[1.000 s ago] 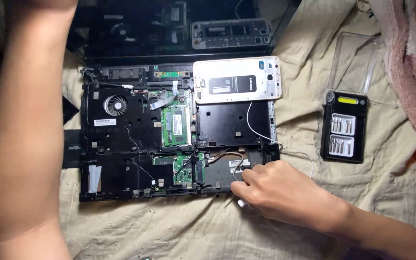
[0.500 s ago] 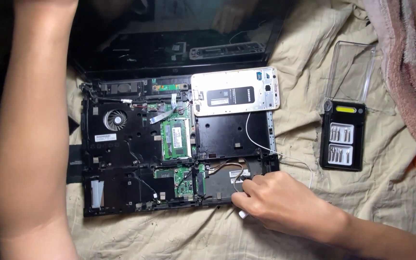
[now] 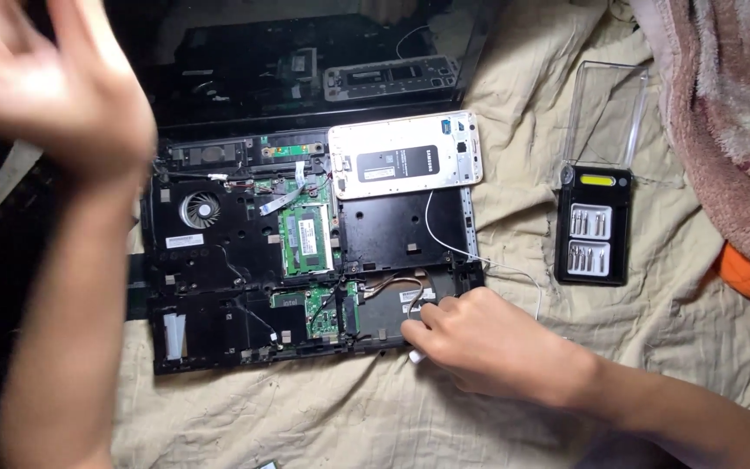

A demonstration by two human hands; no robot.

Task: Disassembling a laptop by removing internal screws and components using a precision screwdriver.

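Opened laptop base (image 3: 305, 269) lies on the beige sheet (image 3: 514, 408), w/ my right hand (image 3: 479, 339) at its front-right corner, fingers curled on a small white tool, I think. Left hand (image 3: 54, 87) is up, blurred, fingers loose. Go slow near the wires (image 3: 392, 287) imo.

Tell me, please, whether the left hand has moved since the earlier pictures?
Yes. The left hand was out of view past the top edge earlier; now it shows, blurred and open, up-left of the laptop's fan. The right hand rests at the laptop's near edge.
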